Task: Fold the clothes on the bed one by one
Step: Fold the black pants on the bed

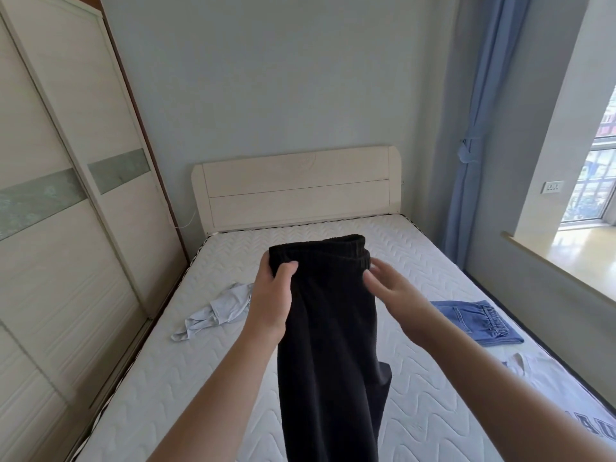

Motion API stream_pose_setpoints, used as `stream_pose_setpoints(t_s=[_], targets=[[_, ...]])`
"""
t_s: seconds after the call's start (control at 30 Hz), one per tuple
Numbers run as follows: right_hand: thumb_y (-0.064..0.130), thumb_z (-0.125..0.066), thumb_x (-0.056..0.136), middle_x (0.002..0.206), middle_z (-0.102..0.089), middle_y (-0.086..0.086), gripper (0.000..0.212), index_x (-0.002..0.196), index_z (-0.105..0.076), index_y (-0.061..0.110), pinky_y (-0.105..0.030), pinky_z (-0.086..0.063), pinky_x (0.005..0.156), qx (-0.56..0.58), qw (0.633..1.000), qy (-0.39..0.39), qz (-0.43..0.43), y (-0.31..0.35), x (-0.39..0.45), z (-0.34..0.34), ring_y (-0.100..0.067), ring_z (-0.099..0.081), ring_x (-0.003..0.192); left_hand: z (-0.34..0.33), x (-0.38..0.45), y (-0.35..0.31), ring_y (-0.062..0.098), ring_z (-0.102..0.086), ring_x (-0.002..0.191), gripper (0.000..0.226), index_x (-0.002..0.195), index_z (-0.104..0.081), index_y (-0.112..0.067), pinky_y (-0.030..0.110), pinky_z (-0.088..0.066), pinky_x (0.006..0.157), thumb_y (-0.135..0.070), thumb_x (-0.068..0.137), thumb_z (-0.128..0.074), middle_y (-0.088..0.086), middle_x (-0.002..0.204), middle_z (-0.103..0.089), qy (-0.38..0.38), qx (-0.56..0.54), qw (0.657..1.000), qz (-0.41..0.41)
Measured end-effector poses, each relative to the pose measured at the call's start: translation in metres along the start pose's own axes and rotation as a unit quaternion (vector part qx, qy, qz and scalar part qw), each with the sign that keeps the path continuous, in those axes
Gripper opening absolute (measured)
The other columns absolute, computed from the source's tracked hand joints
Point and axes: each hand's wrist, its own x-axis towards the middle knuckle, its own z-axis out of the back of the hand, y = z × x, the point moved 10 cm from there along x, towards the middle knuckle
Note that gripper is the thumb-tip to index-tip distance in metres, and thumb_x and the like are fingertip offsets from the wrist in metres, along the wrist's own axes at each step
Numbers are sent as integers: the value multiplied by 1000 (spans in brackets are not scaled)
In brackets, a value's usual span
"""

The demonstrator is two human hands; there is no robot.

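Black trousers (330,328) hang above bed (416,261), waistband up. Left hand (275,295) pinches waistband corner; right hand (390,286) spread, fingers loose beside other corner, grasping nothing. Risk: single grip lets legs twist, fold skews. Folded jeans (480,323) near right edge.

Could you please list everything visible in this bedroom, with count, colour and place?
Black ribbed trousers: one, black, held up over the bed.
Crumpled pale grey garment: one, light grey, mattress left.
Folded blue denim garment: one, blue, mattress right.
White printed garment: one, white, near right edge.
White quilted mattress: one, centre.
Cream wooden headboard: one, far wall.
Cream sliding wardrobe: one, left.
Blue curtain: one, right.
Left hand: grips waistband.
Right hand: open, at waistband.
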Motion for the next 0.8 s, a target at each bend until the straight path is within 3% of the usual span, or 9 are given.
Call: stream_pose_setpoints(t_s=[0.07, 0.17, 0.27, 0.33, 0.43, 0.5, 0.57, 0.7, 0.8], targets=[[41, -61, 94, 118, -69, 10, 29, 122, -63, 32, -24, -49, 94, 1, 999, 52, 12, -3, -2, -15, -9, -63, 115, -5, -3, 0, 21, -67, 103, 20, 93, -67, -34, 43, -54, 94, -37, 75, -61, 1, 103, -71, 30, -10, 999, 14], [32, -68, 91, 104, -75, 2, 17, 106, -71, 25, -19, -55, 75, 70, 997, 7, 28, 8, -5, -9, -17, -71, 99, -5, -7, -4, 23, -67, 105, 29, 103, -65, -34, 49, -54, 94, -37, 74, -66, 2, 109, -70, 78, 19, 997, 1], [33, -74, 85, 99, -76, -1, 14, 98, -73, 27, -21, -56, 71, 84, 995, -19, 48, 19, -7, -1, -19, -73, 93, 7, -9, -14, 14, -68, 92, 51, 125, -53, -45, 36, -58, 85, -30, 80, -72, -7, 100, -68, 154, 100, 982, -44], [40, -76, 79, 96, -76, 1, 18, 94, -74, 32, -21, -57, 69, 60, 996, -15, 58, 26, -11, -4, -18, -73, 89, 15, -13, -19, 3, -66, 82, 63, 132, -45, -52, 22, -55, 74, -28, 81, -74, -18, 97, -66, 214, 208, 952, -63], [55, -76, 69, 91, -76, 4, 32, 93, -72, 34, -25, -58, 70, 7, 998, 0, 62, 32, -14, -15, -14, -74, 85, 19, -16, -18, -3, -63, 98, 65, 128, -46, -58, 15, -51, 75, -27, 78, -73, -26, 111, -63, 271, 356, 893, -51], [59, -77, 66, 89, -76, 4, 37, 93, -72, 33, -31, -58, 73, -6, 998, 9, 58, 33, -14, -23, -14, -74, 83, 15, -17, -19, -6, -59, 102, 63, 128, -49, -52, 17, -49, 84, -26, 76, -74, -27, 114, -60, 282, 448, 846, -61], [60, -76, 66, 88, -76, 6, 38, 92, -72, 34, -32, -58, 73, -23, 998, 19, 58, 35, -17, -33, -13, -73, 82, 5, -20, -18, 0, -60, 101, 68, 131, -46, -47, 28, -53, 86, -30, 73, -76, -23, 114, -59, 283, 495, 819, -67], [53, -74, 74, 88, -75, 9, 26, 93, -71, 36, -30, -57, 72, -55, 996, 37, 67, 38, -23, -46, -9, -72, 80, -20, -26, -21, 6, -58, 111, 92, 140, -29, -44, 32, -51, 92, -55, 64, -81, -21, 126, -56, 250, 490, 829, -105], [43, -69, 88, 88, -73, 18, 7, 95, -67, 41, -14, -50, 67, -95, 992, 40, 73, 40, -27, -44, 1, -69, 80, -31, -28, -19, 8, -53, 119, 99, 145, -26, -40, 32, -47, 98, -56, 64, -81, -17, 136, -50, 234, 462, 847, -117]])
